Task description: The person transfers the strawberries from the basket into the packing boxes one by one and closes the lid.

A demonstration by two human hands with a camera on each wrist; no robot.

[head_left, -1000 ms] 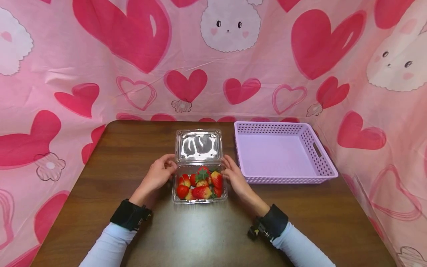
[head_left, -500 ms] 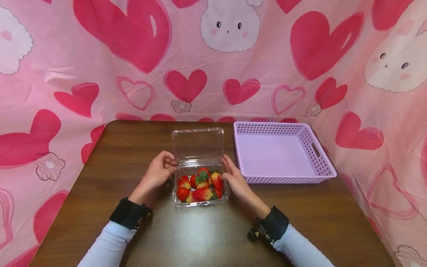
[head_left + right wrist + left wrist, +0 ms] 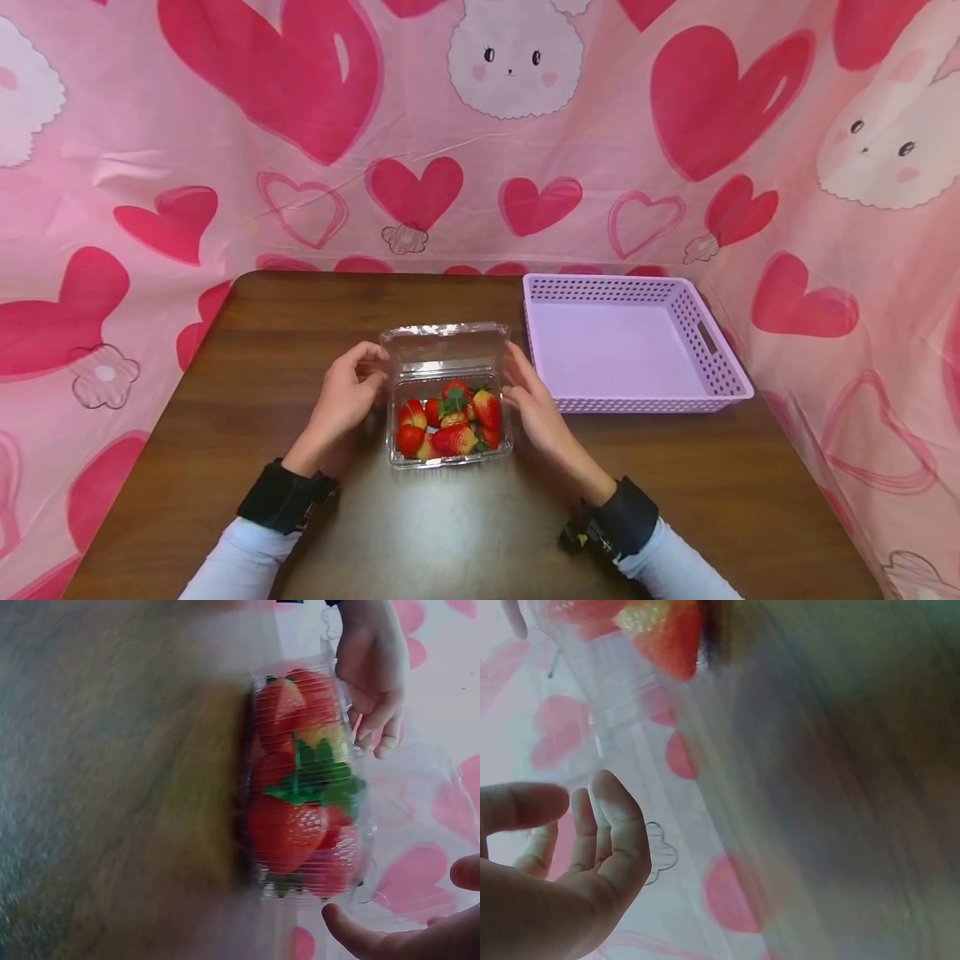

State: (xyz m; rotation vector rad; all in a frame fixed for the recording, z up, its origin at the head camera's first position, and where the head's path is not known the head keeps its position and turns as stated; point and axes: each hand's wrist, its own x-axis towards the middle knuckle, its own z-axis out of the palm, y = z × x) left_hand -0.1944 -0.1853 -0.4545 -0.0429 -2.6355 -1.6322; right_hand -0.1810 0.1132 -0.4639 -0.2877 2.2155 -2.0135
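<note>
A clear plastic clamshell box (image 3: 450,463) stands on the table with several red strawberries (image 3: 453,440) inside. Its hinged lid (image 3: 446,346) is raised at the far side, standing up above the berries. At the left edge of the lid is my left hand (image 3: 348,392), fingers loosely bent; in the left wrist view the fingertips (image 3: 609,786) are right at the clear plastic. My right hand (image 3: 538,404) lies along the right side, its fingers extended by the lid's edge. The right wrist view shows the strawberries (image 3: 289,832) through the ribbed side wall.
A lilac perforated basket (image 3: 622,350) sits at the back right of the brown wooden table (image 3: 465,533), close to my right hand. Pink cloth with hearts and rabbits (image 3: 420,196) hangs behind and along both sides.
The lid has swung up from lying back beyond the box to standing over its far side. Both hands have stayed beside it, their fingers moving with its edges.
</note>
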